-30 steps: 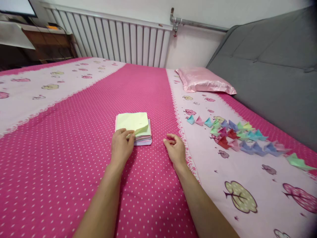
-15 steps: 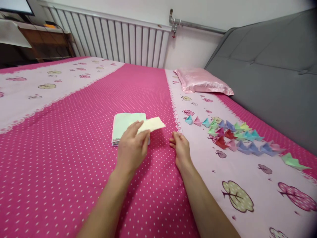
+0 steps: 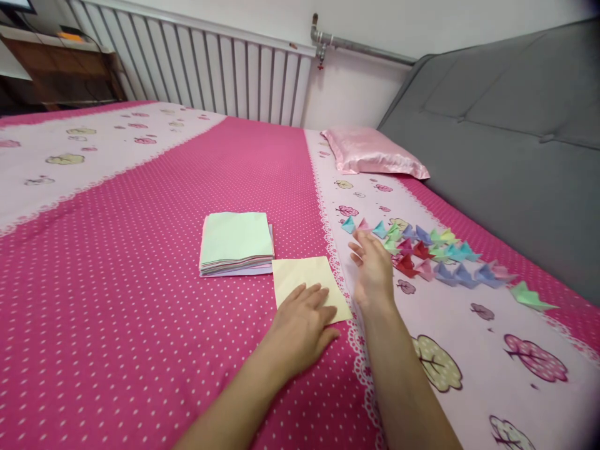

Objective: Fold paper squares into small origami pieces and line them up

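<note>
A pale yellow square sheet of paper (image 3: 302, 272) lies flat on the pink dotted bedspread (image 3: 154, 319). My left hand (image 3: 302, 325) rests on its lower part, palm down with the fingers spread. To the right of the sheet, my right hand (image 3: 375, 269) is raised a little, fingers loosely apart, with nothing seen in it. Beyond and left of the sheet sits a stack of coloured paper squares (image 3: 237, 237), a pale green one on top. Just past my right hand stand several small folded paper boats (image 3: 462, 275) in uneven rows.
A pink satin pillow (image 3: 375, 152) lies near the grey padded headboard (image 3: 506, 112). At the far side of the bed are a white radiator (image 3: 210, 69) and a pipe with a red-handled valve (image 3: 321, 53). A wooden desk (image 3: 60, 65) stands at the far left.
The yellow sheet, held up by my left hand over the stack's edge before, now lies flat right of the stack. The left hand has opened onto it; the right hand has moved right.
</note>
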### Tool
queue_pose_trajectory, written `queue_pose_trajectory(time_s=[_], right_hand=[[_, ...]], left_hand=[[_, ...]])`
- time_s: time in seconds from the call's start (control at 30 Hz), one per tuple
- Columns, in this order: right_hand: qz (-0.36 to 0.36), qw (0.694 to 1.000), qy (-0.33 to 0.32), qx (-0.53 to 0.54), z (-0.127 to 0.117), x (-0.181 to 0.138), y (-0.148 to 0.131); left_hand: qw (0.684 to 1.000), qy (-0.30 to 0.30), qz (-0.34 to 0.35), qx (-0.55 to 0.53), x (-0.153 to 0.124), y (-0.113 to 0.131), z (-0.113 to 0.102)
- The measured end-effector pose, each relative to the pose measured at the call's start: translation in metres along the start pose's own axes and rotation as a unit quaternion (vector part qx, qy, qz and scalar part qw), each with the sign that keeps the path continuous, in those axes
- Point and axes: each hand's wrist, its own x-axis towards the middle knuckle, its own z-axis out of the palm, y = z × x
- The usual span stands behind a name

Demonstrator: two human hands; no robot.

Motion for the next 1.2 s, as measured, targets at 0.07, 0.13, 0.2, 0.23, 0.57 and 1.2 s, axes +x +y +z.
queue_pose_trajectory(time_s=[0.07,0.13,0.2,0.23,0.57,1.2], right_hand=[[-0.048,0.992,-0.053,-0.102,0.002,-0.003,0.007],[-0.094,0.960,-0.094,-0.246,0.002,-0.003,0.015],[-0.096,0.911,-0.125,-0.381,0.000,-0.003,0.023],[-0.084,0.888,-0.136,-0.431,-0.001,-0.003,0.026],[-0.028,0.887,-0.168,-0.429,-0.010,0.010,0.049],[-0.029,0.947,-0.130,-0.291,-0.014,0.020,0.063]], left_hand=[[0.999,0.026,-0.038,-0.010,0.000,-0.001,-0.005],[0.994,0.055,-0.097,-0.015,0.001,-0.005,-0.010],[0.980,0.079,-0.182,-0.014,0.001,-0.013,-0.016],[0.968,0.089,-0.236,-0.011,0.001,-0.019,-0.019],[0.660,0.107,-0.492,-0.558,-0.014,-0.061,-0.048],[0.274,0.461,-0.362,-0.763,0.013,-0.108,-0.037]])
